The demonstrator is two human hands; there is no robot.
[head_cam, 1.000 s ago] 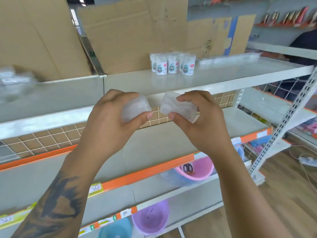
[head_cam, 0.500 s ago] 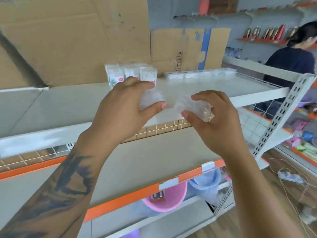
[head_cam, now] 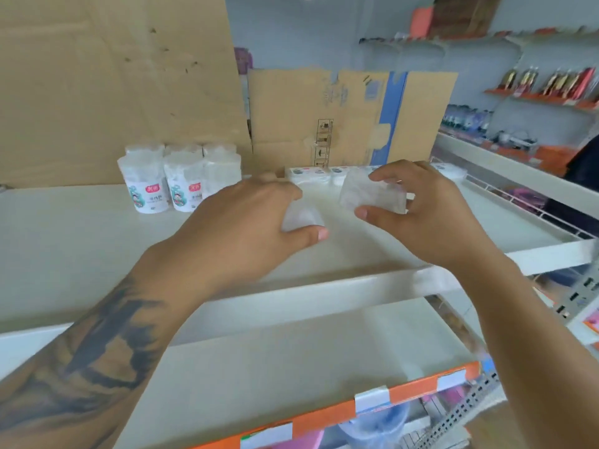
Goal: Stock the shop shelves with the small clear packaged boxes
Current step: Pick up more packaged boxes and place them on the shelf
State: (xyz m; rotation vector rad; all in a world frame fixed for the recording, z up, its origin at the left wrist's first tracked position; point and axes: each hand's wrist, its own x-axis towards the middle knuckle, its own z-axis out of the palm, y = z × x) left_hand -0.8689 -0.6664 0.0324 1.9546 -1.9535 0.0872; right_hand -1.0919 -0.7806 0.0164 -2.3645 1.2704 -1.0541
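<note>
The left hand point(head_cam: 246, 222) is gripping a small clear box point(head_cam: 301, 217) between thumb and curled fingers above the top shelf point(head_cam: 81, 241); the right hand point(head_cam: 421, 212) is pinching a second clear box point(head_cam: 372, 194), tilted, over the same shelf; a row of boxes point(head_cam: 317, 176) is sitting at the back of that shelf against the cardboard point(head_cam: 353, 118); white tubs point(head_cam: 178, 179) are standing on the shelf, left of both hands
</note>
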